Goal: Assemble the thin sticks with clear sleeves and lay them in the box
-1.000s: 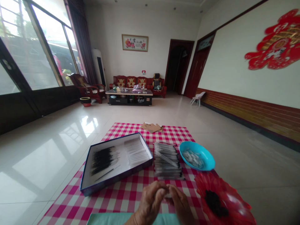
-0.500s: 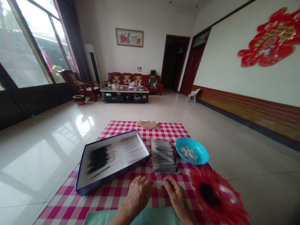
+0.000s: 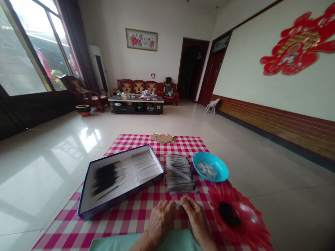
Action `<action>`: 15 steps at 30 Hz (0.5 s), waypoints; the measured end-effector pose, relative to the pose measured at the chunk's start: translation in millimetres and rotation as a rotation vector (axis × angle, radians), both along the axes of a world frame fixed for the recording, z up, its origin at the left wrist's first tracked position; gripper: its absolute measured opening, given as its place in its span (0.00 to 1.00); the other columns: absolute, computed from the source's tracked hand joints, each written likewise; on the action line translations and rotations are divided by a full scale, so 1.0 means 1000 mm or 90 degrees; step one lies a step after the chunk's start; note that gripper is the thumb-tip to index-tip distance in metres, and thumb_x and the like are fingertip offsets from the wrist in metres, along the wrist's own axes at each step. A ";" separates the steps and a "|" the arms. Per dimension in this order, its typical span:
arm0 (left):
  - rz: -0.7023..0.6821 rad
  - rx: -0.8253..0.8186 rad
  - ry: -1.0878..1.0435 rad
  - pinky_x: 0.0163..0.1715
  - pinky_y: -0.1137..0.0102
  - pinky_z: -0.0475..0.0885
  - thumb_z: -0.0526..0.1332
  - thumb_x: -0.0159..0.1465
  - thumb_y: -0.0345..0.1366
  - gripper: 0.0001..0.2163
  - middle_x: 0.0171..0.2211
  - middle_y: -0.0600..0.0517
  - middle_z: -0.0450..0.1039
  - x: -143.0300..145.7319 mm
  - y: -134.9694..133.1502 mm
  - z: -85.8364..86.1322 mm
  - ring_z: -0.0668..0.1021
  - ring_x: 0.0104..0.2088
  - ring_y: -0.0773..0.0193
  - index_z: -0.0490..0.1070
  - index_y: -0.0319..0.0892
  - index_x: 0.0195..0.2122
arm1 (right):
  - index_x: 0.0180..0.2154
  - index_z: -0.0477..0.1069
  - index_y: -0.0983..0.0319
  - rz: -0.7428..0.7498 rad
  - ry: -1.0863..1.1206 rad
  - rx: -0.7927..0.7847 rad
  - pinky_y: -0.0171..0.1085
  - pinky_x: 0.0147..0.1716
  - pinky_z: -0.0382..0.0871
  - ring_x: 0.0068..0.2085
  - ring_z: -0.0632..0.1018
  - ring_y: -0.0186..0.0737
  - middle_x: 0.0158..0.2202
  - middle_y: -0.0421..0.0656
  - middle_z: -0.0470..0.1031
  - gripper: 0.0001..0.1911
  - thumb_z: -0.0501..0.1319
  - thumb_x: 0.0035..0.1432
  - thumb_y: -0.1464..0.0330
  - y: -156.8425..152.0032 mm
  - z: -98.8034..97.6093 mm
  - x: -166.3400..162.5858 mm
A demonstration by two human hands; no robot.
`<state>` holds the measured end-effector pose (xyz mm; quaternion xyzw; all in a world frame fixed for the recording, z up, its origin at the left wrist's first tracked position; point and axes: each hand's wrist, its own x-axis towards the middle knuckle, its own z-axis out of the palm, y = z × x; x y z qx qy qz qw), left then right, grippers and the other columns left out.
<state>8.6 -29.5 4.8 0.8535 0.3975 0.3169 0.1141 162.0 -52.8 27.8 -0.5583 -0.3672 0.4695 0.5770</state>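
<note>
My left hand and my right hand meet fingertip to fingertip over the near part of the table. Both are closed, pinching a small whitish translucent piece that bridges them; fingers hide most of it. Just beyond lies a stack of clear pen barrels with dark ends, one lying slantwise on top. To the left, a shallow blue-rimmed box holds thin black-and-white sticks like pen refills and a row of whitish translucent tubes.
Right of the stack, a blue bowl contains small whitish pieces. Nearer stands a red flower-shaped bowl with small black pieces. Brown cardboard scraps lie at the far edge of the checked tablecloth. Beyond are a coffee table and sofa.
My hands have come closer together, and the whitish piece now spans their fingertips. The whole view has shifted slightly, so the table things appear a little further left.
</note>
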 end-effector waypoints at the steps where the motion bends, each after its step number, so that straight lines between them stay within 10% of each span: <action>1: -0.006 -0.051 -0.023 0.27 0.73 0.62 0.46 0.65 0.29 0.12 0.27 0.51 0.69 0.000 0.000 0.004 0.70 0.27 0.65 0.68 0.42 0.34 | 0.32 0.76 0.61 0.006 -0.006 0.000 0.35 0.33 0.70 0.32 0.76 0.42 0.29 0.41 0.78 0.16 0.67 0.46 0.56 0.000 -0.002 0.001; 11: -0.136 -1.024 -0.361 0.13 0.76 0.49 0.60 0.51 0.49 0.16 0.15 0.59 0.59 -0.012 0.012 0.029 0.57 0.13 0.73 0.67 0.40 0.29 | 0.32 0.75 0.59 0.166 -0.066 0.098 0.34 0.32 0.67 0.30 0.73 0.38 0.28 0.39 0.74 0.09 0.60 0.57 0.61 -0.005 0.008 0.011; 15: -0.134 -0.899 -0.388 0.14 0.76 0.51 0.58 0.55 0.50 0.17 0.15 0.58 0.58 -0.005 0.005 0.024 0.58 0.14 0.73 0.65 0.40 0.24 | 0.36 0.75 0.57 0.140 -0.018 0.072 0.35 0.34 0.68 0.32 0.75 0.38 0.31 0.39 0.76 0.10 0.60 0.57 0.60 -0.004 0.003 0.007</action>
